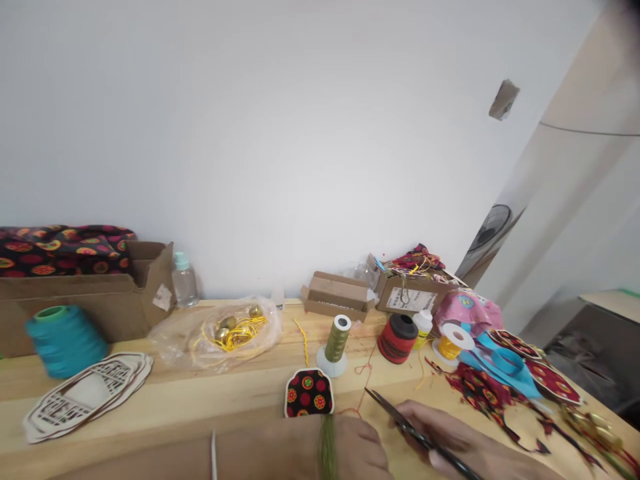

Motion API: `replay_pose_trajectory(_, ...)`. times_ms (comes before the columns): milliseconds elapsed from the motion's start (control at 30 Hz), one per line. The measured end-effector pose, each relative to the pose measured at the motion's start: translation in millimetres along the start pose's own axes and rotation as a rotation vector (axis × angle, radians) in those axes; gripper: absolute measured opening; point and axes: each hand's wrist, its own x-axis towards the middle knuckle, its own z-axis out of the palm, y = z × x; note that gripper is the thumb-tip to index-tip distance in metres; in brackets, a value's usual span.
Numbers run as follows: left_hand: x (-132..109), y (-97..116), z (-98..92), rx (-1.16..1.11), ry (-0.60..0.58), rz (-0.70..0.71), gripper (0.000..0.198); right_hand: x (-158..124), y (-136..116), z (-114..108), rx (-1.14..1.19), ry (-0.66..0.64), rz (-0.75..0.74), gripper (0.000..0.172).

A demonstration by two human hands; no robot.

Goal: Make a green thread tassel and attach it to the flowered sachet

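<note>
My left hand [357,450] reaches across the front of the table with its fingers curled. A bundle of green thread [327,447] lies across the back of it. What the curled fingers hold, if anything, is hidden. My right hand [440,430] grips black scissors [393,412], their blades pointing up and left. Just beyond my left hand lies a patterned fabric piece [309,393] with a pale edge. An upright spool of green thread [338,343] stands behind it. A loose red thread [364,390] runs between the spool and the scissors.
At the left are a teal thread cone [67,341], stacked cut-out pieces [90,397] and a bag of golden bells [237,330]. Cardboard boxes [337,297] line the wall. A red thread spool [397,339], yellow ribbon roll [450,343] and fabric scraps [480,387] lie to the right.
</note>
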Motion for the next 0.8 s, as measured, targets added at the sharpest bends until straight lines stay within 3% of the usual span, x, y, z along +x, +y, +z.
replay_pose_trajectory(100, 1, 2, -22.3, 0.05, -0.031, 0.059, 0.01, 15, -19, 0, 0.066, -0.167, -0.019, 0.052)
replay_pose_trajectory(233, 1, 5, -39.8, 0.087, -0.037, 0.05, 0.014, 38, -17, -3, 0.1, -0.251, -0.082, 0.056)
replay_pose_trajectory(433, -2, 2, -33.5, 0.094, -0.028, 0.075, 0.023, 64, -5, -1, 0.132, -0.384, -0.206, 0.06)
replay_pose_trajectory(800, -7, -3, -21.6, 0.029, -0.031, 0.057, 0.014, 70, 5, -1, 0.056, -0.352, -0.254, 0.053)
